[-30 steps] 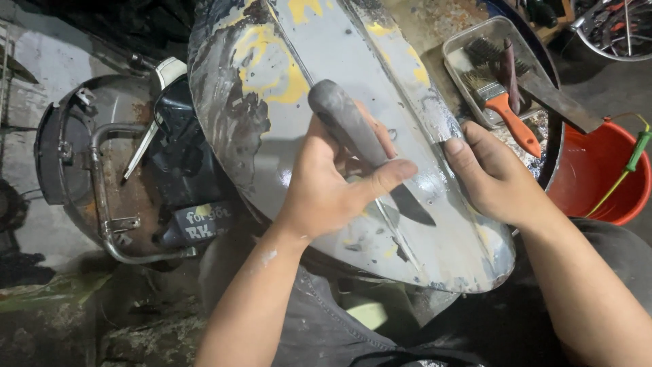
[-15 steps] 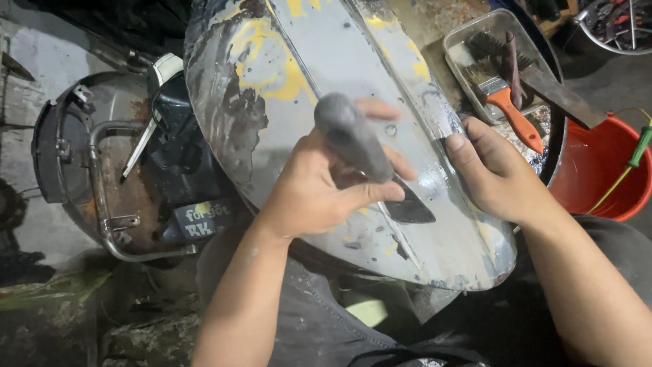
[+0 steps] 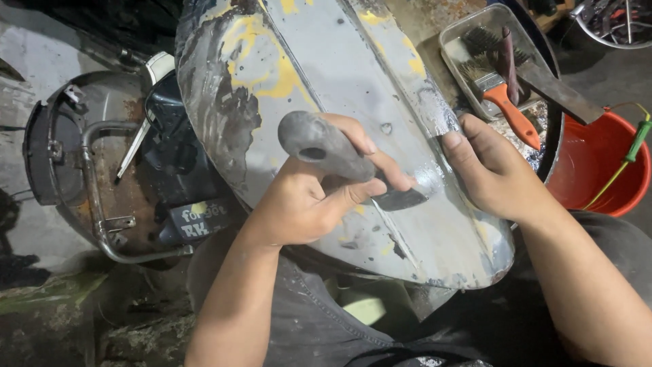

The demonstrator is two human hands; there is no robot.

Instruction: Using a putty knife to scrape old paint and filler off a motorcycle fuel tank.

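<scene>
Scraper [image 3: 339,160]: grey rounded handle, dark blade, lying near centre of frame on the curved metal panel [image 3: 326,88]; blade tip at about 4 o'clock from handle, pressed flat to the panel surface. Left hand [image 3: 309,197] clenched around the handle, thumb stretched along the blade side. Right hand [image 3: 489,170] at 3 o'clock from the blade, fingers curled over the panel's right edge, gripping it; just beside the blade tip, not touching it. Panel grey with yellow paint patches and black worn areas, resting over the lap, long axis running from 11 o'clock to 5 o'clock.

At 1 o'clock from the panel: clear plastic tray [image 3: 456,42] holding an orange-handled brush [image 3: 506,102] and a dark flat tool. At 3 o'clock, beyond the right hand: red bucket [image 3: 598,170] with a green-handled tool [image 3: 635,143] leaning on its rim. At 9 o'clock: rusty round metal part [image 3: 75,163] with a bent chrome tube [image 3: 95,197], on the floor.
</scene>
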